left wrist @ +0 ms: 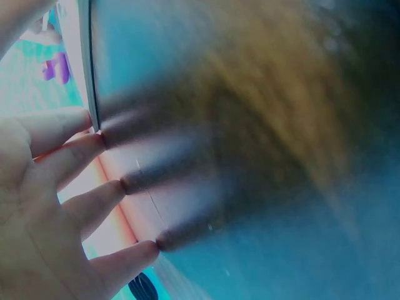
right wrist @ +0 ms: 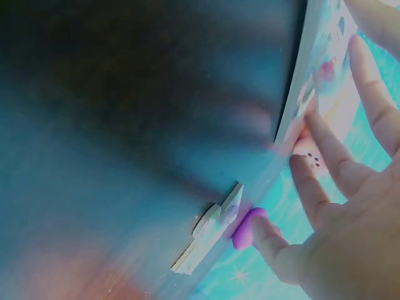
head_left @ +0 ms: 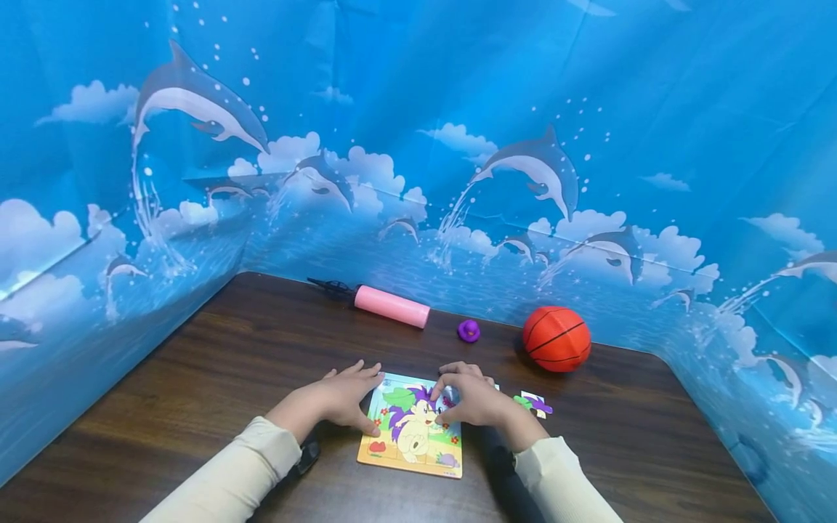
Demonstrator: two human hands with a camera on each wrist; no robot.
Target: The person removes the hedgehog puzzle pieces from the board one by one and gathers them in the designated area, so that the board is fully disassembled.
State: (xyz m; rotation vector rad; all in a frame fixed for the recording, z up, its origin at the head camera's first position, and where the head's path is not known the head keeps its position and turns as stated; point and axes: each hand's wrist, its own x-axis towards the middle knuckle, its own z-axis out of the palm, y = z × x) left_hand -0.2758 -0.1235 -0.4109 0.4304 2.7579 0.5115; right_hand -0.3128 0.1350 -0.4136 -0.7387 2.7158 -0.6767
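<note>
Mid-assembly on a jigsaw puzzle (head_left: 412, 432) lying flat near the front edge of the dark wooden table (head_left: 196, 378). Left hand (head_left: 343, 399) spread, straight fingers resting on the tray's left border, thumb on its lower left side, seemingly bracing it. Right hand (head_left: 474, 398) bent over the upper right corner, fingertips (right wrist: 300, 164) pressing down on the picture there, nothing visibly pinched; probably seating or nudging a piece, though hidden under the fingers. One loose puzzle piece (head_left: 538, 404) lying on the table just right of the right hand, apart from the tray. Next move, by judgement: lifting the right hand, pinching that loose piece, turning it to match the open slot, with the left holding the tray steady. Farther back: pink hand pump (head_left: 386, 305), small purple toy (head_left: 468, 331), orange basketball (head_left: 556, 338).
</note>
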